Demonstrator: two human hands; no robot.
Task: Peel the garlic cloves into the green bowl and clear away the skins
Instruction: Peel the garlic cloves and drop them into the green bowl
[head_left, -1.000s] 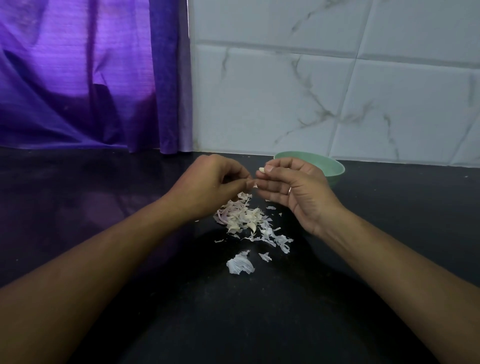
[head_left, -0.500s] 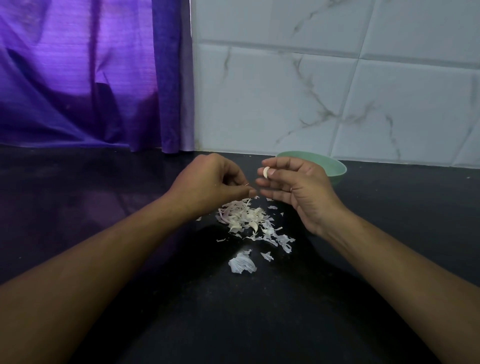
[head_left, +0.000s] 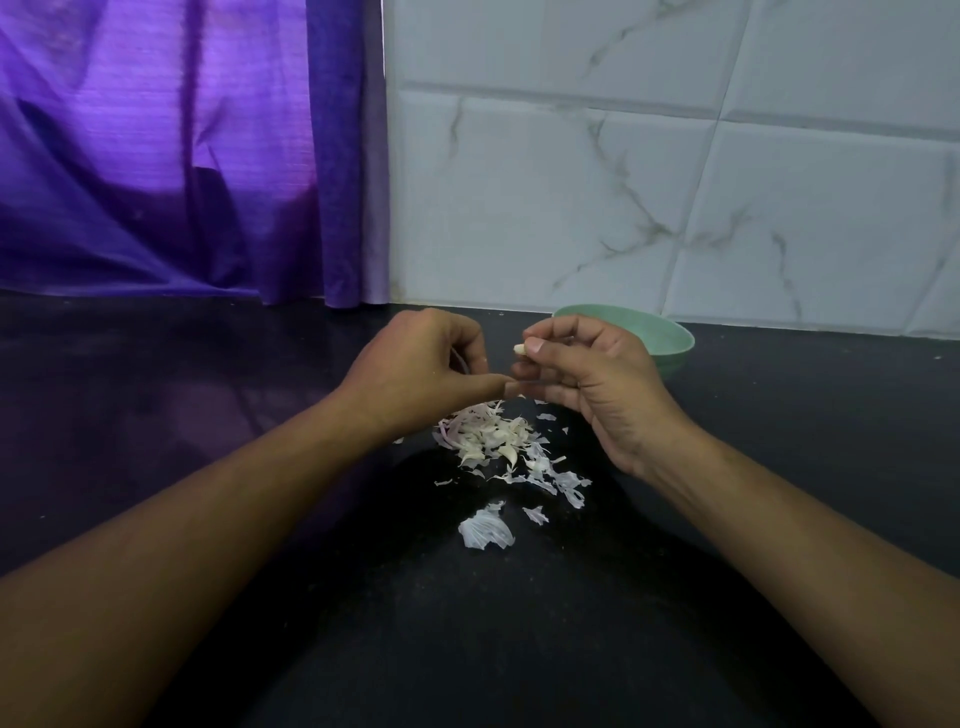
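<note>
Well, two bare hands are up over a black counter (head_left: 208, 395). The right hand (head_left: 592, 389) pinches a small white garlic clove (head_left: 518, 349) between its thumb and first finger. Its other fingers are bent in under it. The left hand (head_left: 415, 374) is just beside it, with the fingers curled in and the thumb poking out to touch the right hand's fingers. I cannot tell if the left hand has a bit of skin in it.

Under the hands a pile of garlic skins (head_left: 493, 441) lies on the counter. One bigger skin piece (head_left: 485, 532) lies a little nearer to the person, apart from the pile. The green bowl (head_left: 672, 340) sits behind the right hand, close to the white tile wall (head_left: 623, 208). What is in the bowl is hidden. A purple curtain (head_left: 156, 156) hangs at the back left.
</note>
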